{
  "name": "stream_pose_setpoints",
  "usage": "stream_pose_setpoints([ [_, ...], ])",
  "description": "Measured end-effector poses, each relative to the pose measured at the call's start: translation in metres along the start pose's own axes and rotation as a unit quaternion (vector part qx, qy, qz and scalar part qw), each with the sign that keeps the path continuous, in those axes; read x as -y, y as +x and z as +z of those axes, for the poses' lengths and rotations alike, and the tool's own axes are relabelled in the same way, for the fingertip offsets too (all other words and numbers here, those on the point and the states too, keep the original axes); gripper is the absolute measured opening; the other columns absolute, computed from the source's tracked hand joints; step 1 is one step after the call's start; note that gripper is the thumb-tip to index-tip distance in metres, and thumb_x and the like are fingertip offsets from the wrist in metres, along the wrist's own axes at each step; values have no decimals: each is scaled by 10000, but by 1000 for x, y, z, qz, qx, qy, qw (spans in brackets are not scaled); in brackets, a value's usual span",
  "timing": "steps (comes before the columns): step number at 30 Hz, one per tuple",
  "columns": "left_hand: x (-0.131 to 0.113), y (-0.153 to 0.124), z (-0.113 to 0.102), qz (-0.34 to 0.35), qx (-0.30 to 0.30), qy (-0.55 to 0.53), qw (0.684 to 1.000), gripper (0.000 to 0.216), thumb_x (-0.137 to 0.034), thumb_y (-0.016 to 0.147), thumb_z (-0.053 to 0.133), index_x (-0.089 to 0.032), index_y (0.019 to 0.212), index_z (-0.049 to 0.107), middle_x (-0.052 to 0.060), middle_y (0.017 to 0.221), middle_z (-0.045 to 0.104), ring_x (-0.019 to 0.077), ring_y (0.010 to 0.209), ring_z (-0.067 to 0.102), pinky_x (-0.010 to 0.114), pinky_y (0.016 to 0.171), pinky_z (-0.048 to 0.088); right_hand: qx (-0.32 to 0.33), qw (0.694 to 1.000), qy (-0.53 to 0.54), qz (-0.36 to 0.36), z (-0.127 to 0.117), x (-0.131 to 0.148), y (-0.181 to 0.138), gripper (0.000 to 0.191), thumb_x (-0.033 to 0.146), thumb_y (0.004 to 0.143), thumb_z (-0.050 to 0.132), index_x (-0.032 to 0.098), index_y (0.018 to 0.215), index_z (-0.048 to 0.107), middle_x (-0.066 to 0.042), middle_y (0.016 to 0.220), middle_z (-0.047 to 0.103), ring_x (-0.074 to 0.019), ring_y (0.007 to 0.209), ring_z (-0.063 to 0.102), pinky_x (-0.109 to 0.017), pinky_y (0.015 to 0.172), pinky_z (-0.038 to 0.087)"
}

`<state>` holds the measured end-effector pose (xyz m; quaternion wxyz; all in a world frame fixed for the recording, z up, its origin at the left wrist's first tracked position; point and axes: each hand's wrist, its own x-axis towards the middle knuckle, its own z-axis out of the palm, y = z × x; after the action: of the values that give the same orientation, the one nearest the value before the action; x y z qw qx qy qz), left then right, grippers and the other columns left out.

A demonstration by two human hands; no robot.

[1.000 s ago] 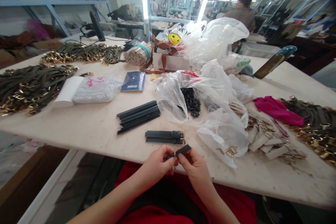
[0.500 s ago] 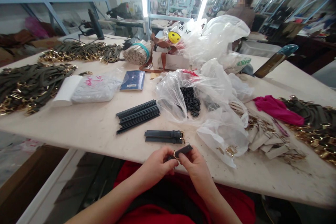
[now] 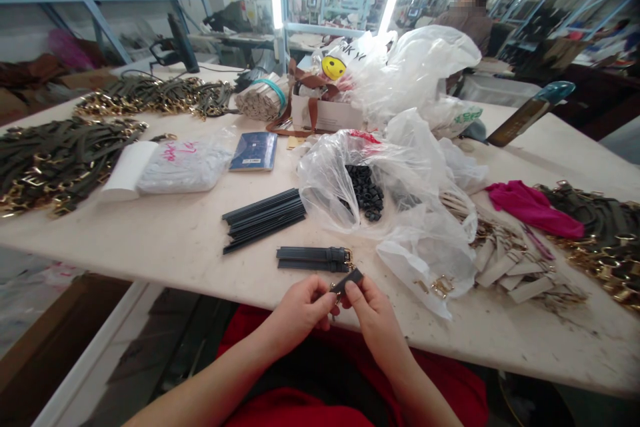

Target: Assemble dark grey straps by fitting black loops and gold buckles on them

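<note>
Between my hands, close to the table's front edge, is a short dark strap (image 3: 349,280) with a gold buckle on it. My left hand (image 3: 305,307) is closed on the buckle end, which its fingers partly cover. My right hand (image 3: 373,307) pinches the strap's other part, thumb on top. Just beyond them lie buckled dark straps (image 3: 310,258), side by side with gold buckles to the right. Farther back rests a stack of plain dark strips (image 3: 265,219). An open plastic bag (image 3: 325,180) holds small black loops (image 3: 367,193).
Gold buckles (image 3: 442,287) sit in a clear bag (image 3: 400,253) at the right. Piles of olive straps (image 3: 65,160) lie left, with a blue booklet (image 3: 253,151) mid-table. Beige straps (image 3: 517,267) and a pink cloth (image 3: 533,208) lie right. A person (image 3: 467,20) is in the background.
My right thumb has shifted up along the strap, and my left fingers have moved at the buckle. Both hands still hold the strap in about the same place.
</note>
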<state>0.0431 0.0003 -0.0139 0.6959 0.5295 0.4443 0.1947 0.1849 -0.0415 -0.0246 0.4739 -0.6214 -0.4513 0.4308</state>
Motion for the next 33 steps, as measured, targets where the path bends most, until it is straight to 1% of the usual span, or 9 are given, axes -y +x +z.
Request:
stream_pose_setpoints([
  [4, -1, -2, 2, 2, -3, 7, 1000, 290, -437, 780, 501, -148, 758, 489, -17, 647, 579, 66, 445, 466, 185, 447, 349, -7, 1000, 9, 8, 1, 0, -2, 295, 432, 830, 476, 175, 711, 556, 2, 616, 547, -150, 602, 513, -266, 588, 398],
  [7, 2, -2, 2, 0, 3, 14, 1000, 296, -442, 782, 496, -147, 759, 499, -14, 658, 578, 69, 450, 472, 189, 452, 352, 22, 996, 69, 48, 2, -1, -3, 251, 415, 792, 540, 173, 735, 569, -4, 652, 581, -157, 635, 534, -270, 618, 420],
  [11, 4, -5, 3, 3, 5, 19, 1000, 286, -438, 785, 494, -158, 729, 485, -44, 563, 534, 75, 440, 459, 191, 462, 351, 58, 986, 144, 68, 2, -4, -4, 223, 360, 708, 647, 179, 825, 588, -28, 804, 648, -186, 758, 582, -292, 693, 454],
  [16, 2, -9, 5, 12, -10, 52, 999, 288, -436, 805, 468, -167, 704, 482, -58, 493, 500, 91, 450, 464, 202, 489, 354, 56, 988, 130, 58, 2, -9, -6, 173, 325, 722, 630, 183, 810, 584, -25, 791, 650, -188, 754, 590, -295, 685, 460],
  [19, 1, -10, 6, 23, -11, 49, 998, 270, -421, 809, 465, -168, 715, 477, -56, 521, 503, 92, 458, 468, 203, 487, 354, 39, 995, 91, 32, 3, -8, -7, 133, 303, 737, 601, 185, 788, 565, -17, 742, 634, -176, 699, 579, -287, 649, 455],
  [22, 1, -11, 7, 31, -14, 53, 998, 261, -414, 815, 457, -168, 730, 474, -53, 537, 500, 96, 469, 472, 205, 488, 358, 12, 1000, 9, -17, 5, -7, -8, 86, 266, 741, 581, 191, 736, 539, -1, 671, 596, -157, 619, 544, -274, 602, 436],
  [27, 2, -13, 8, 36, -18, 84, 996, 269, -410, 836, 417, -168, 730, 469, -43, 532, 499, 109, 492, 476, 217, 509, 363, -13, 991, -101, -82, 3, -9, -10, 62, 214, 743, 555, 206, 716, 499, 20, 626, 530, -146, 575, 503, -264, 560, 412],
  [29, 2, -14, 9, 35, -16, 94, 995, 259, -399, 838, 412, -170, 729, 466, -44, 527, 494, 108, 490, 469, 218, 510, 358, -16, 982, -146, -115, 1, -9, -11, 60, 203, 749, 548, 209, 722, 495, 7, 653, 530, -156, 604, 510, -276, 580, 418],
  [33, 2, -15, 10, 32, -19, 117, 992, 231, -361, 834, 413, -177, 700, 450, -50, 517, 484, 108, 490, 462, 215, 511, 356, -13, 946, -239, -218, -4, -6, -12, 73, 195, 761, 544, 214, 701, 509, -39, 748, 565, -190, 724, 528, -322, 685, 416],
])
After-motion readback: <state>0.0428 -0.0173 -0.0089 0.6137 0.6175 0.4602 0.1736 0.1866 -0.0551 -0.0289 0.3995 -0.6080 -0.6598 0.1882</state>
